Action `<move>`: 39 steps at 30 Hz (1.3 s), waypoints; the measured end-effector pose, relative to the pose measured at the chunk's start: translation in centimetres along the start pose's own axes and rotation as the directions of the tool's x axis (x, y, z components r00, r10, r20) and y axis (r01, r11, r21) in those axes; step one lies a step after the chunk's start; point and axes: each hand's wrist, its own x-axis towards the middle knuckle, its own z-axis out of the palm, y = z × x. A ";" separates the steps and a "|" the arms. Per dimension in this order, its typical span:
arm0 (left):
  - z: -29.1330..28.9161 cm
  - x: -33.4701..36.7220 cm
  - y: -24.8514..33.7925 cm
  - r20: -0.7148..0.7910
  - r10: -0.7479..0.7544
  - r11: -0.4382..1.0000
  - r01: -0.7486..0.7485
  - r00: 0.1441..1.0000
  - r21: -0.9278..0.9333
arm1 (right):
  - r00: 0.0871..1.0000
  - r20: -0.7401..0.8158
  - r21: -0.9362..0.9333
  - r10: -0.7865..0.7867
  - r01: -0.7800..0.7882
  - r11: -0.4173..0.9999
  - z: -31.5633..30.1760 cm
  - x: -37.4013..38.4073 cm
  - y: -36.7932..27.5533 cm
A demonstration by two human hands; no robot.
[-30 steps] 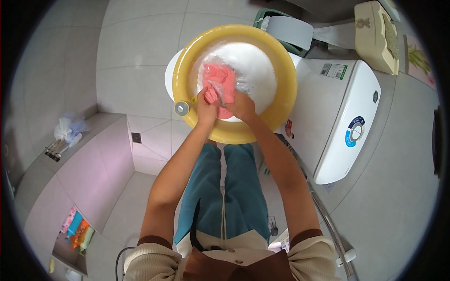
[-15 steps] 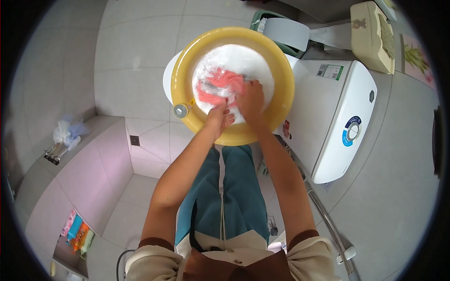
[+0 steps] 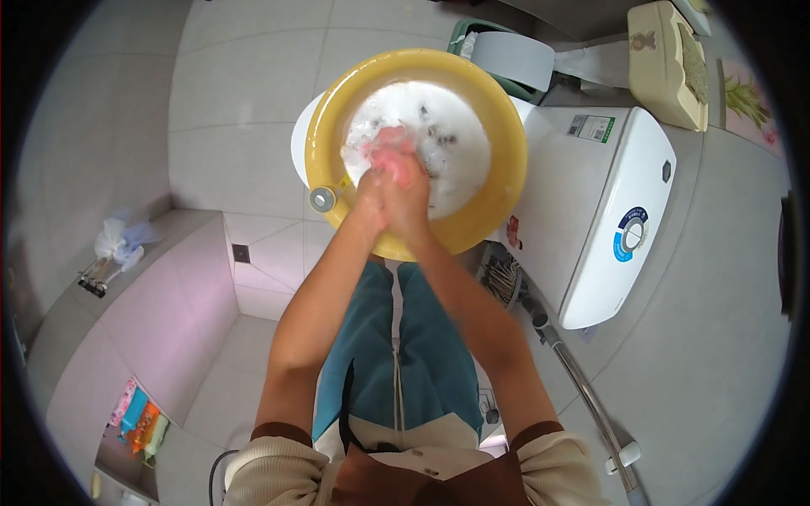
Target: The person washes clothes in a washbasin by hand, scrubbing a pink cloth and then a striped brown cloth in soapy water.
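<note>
Near edge: my forearms cross the lower rim of the yellow basin (image 3: 509,177), my wrists just inside it.
Room to move: suds (image 3: 460,160) spread from my hands toward the right and far walls; the left wall is nearer.
Hands: my left hand (image 3: 369,201) and right hand (image 3: 408,198) are pressed together, closed around the pink cloth (image 3: 391,142); motion blur and foam hide the fingertips, so I cannot tell exactly how each finger lies.
Cloth: bunched in my grip, left of the basin's middle, its far end in the foam.
Basin contents: white foam, broken by darker gaps beyond the cloth and to its right.
Rim fitting: a round grey disc (image 3: 322,199) at the basin's lower left.
Other containers: a green bin (image 3: 460,38) beyond the basin; a cream box (image 3: 658,67) at the upper right; a niche (image 3: 110,460) at the lower left, with coloured packets (image 3: 139,417) in it.
Right side: a white fixture (image 3: 574,194) bearing a round dial; near it, a slanting metal pole (image 3: 582,379).
Floor: grey tiles (image 3: 240,93), with a dark square drain (image 3: 240,253) at my left.
Ledge: white-and-blue netting (image 3: 118,240) lies on it.
</note>
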 end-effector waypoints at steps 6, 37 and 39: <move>1.3 1.4 -2.2 0.043 -0.076 0.992 0.071 0.996 0.102 | 0.925 -0.139 -0.256 -0.355 0.313 0.915 -2.2 2.4 4.6; -1.3 1.3 -4.2 -0.408 -0.024 0.742 0.290 0.913 0.604 | 0.993 0.071 -0.918 -0.095 0.102 0.384 -8.4 4.8 10.7; 1.2 0.1 -3.4 -0.362 -0.158 0.821 0.326 0.919 0.469 | 0.990 0.134 -0.847 -0.029 0.130 0.515 -7.2 3.4 8.9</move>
